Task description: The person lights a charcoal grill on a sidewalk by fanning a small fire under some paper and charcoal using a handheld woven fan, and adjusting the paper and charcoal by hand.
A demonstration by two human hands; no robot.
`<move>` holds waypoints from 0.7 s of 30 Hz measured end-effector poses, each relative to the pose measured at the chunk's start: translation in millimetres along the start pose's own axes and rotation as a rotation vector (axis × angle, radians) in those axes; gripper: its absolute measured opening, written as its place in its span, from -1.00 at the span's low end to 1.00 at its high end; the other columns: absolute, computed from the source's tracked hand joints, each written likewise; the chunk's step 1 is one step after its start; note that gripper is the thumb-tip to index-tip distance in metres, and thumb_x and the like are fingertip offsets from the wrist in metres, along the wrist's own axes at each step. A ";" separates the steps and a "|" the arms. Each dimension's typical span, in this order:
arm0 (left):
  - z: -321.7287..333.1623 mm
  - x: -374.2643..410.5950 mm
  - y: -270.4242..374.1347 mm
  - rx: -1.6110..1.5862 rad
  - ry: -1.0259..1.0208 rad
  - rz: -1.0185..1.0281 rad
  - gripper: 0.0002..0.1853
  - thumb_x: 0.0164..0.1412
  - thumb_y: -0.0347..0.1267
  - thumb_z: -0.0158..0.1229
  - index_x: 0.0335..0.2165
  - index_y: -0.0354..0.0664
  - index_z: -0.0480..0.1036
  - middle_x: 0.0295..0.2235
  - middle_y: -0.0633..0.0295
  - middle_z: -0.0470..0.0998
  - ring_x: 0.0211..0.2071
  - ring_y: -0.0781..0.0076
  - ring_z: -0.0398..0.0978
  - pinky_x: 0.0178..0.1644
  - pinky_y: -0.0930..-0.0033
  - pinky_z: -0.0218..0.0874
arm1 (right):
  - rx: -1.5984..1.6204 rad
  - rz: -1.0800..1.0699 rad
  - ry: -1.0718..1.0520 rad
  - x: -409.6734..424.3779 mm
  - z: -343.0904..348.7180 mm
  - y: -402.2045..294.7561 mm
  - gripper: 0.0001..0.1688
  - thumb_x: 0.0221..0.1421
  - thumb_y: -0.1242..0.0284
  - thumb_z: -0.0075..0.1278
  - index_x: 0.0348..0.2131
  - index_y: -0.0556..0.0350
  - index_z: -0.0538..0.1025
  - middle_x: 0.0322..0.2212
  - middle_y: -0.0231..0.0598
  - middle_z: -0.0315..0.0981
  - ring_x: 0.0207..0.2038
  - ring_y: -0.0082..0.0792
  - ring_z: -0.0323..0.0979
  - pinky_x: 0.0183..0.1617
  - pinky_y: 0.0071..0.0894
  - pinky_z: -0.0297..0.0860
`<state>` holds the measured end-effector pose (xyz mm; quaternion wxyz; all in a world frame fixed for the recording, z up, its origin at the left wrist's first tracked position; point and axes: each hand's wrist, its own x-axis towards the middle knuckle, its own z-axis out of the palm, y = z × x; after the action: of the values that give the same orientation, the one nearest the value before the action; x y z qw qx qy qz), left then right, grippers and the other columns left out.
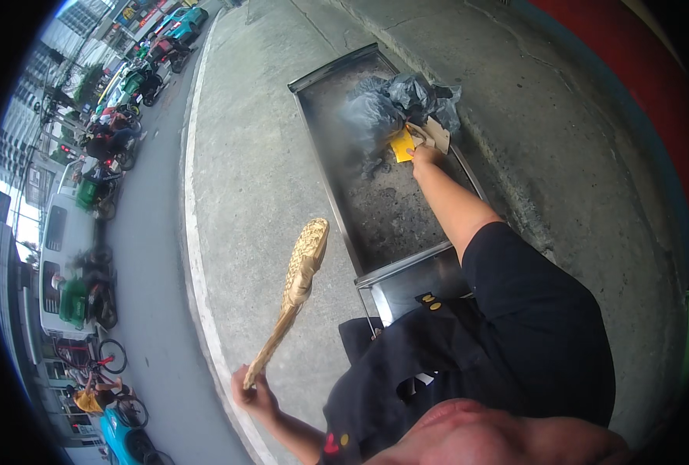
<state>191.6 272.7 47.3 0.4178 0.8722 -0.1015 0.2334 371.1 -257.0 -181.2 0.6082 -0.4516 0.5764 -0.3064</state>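
My left hand (255, 390) grips the thin handle of a woven palm-leaf hand fan (302, 270), held up over the pavement beside a metal charcoal grill (344, 247). My right arm reaches across the grill. In its bed, my right hand (425, 158) pinches a piece of yellow card (402, 145), and folded brown cardboard (439, 135) lies against the fingers. Just beyond is a crumpled dark grey plastic bag (373, 110), its contents hidden. A small orange glow shows between bag and card. Smoke hazes the left part of the bed, and grey ash (396, 215) covers the near part.
The grill stands on a concrete pavement (251, 174), alongside a low concrete step (513, 192) on its right. A white-painted kerb (190, 192) borders the road at left. Motorcycles (97, 290), a white van (59, 256) and a cyclist (91, 398) are on the road.
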 end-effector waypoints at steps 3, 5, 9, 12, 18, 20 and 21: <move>2.1 0.7 -1.5 -0.013 0.013 0.000 -0.88 -0.12 -0.56 0.16 -0.53 -0.32 0.36 -0.54 0.24 0.37 -0.48 0.45 0.29 -0.33 0.47 0.12 | 0.048 0.225 -0.164 -21.7 -9.0 -8.4 -0.80 -0.06 0.52 -0.25 -0.39 0.09 0.41 -0.63 -0.28 0.39 -0.73 -0.53 0.19 -0.72 -0.53 0.08; 2.7 1.6 -4.5 -0.077 0.027 0.024 -0.89 -0.12 -0.55 0.16 -0.54 -0.32 0.36 -0.54 0.24 0.37 -0.48 0.45 0.29 -0.33 0.47 0.13 | 0.202 0.239 -0.182 -24.1 -13.4 -12.5 -0.73 -0.01 0.46 -0.38 -0.36 -0.05 0.38 -0.68 -0.36 0.35 -0.80 -0.57 0.06 -0.74 -0.59 -0.01; -3.6 0.9 -7.2 -0.003 -0.015 0.063 -0.89 -0.12 -0.55 0.16 -0.54 -0.32 0.36 -0.54 0.24 0.37 -0.48 0.46 0.29 -0.33 0.47 0.13 | 0.265 0.354 -0.285 -23.8 -15.5 -20.7 -0.78 0.04 0.41 -0.40 -0.39 -0.14 0.35 -0.71 -0.42 0.28 -0.81 -0.64 -0.01 -0.74 -0.63 -0.02; -4.6 -2.9 -5.3 0.002 0.040 0.031 -0.88 -0.12 -0.54 0.16 -0.53 -0.32 0.37 -0.54 0.24 0.37 -0.47 0.46 0.29 -0.34 0.48 0.13 | 0.307 0.429 -0.323 -12.4 -11.1 -23.3 -0.80 0.07 0.36 -0.38 -0.41 -0.16 0.34 -0.71 -0.45 0.27 -0.81 -0.68 -0.03 -0.76 -0.69 -0.07; -14.1 -9.7 0.8 0.078 0.027 -0.022 -0.86 -0.13 -0.53 0.18 -0.52 -0.33 0.37 -0.53 0.24 0.38 -0.48 0.46 0.30 -0.34 0.48 0.13 | 0.429 0.459 -0.414 -11.6 -4.6 -23.6 -0.80 0.12 0.32 -0.37 -0.40 -0.19 0.35 -0.75 -0.54 0.18 -0.83 -0.74 -0.08 -0.78 -0.76 -0.13; -12.6 -9.6 2.0 0.018 0.050 -0.009 -0.87 -0.13 -0.54 0.18 -0.52 -0.33 0.37 -0.53 0.24 0.38 -0.48 0.47 0.30 -0.35 0.50 0.12 | 0.411 0.493 -0.390 -1.9 -4.2 -23.0 -0.77 0.12 0.34 -0.39 -0.34 -0.28 0.36 -0.75 -0.57 0.13 -0.82 -0.75 -0.09 -0.77 -0.76 -0.13; -12.7 -10.6 0.9 0.019 0.053 -0.012 -0.87 -0.13 -0.54 0.18 -0.52 -0.33 0.37 -0.53 0.24 0.38 -0.48 0.47 0.30 -0.35 0.50 0.12 | 0.408 0.493 -0.392 -2.3 -4.3 -21.3 -0.77 0.12 0.34 -0.39 -0.34 -0.28 0.36 -0.75 -0.57 0.13 -0.82 -0.75 -0.09 -0.77 -0.76 -0.13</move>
<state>177.9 281.9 49.6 0.4135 0.8702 -0.0831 0.2548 369.8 -264.4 -160.6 0.8400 -0.2189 0.4675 -0.1672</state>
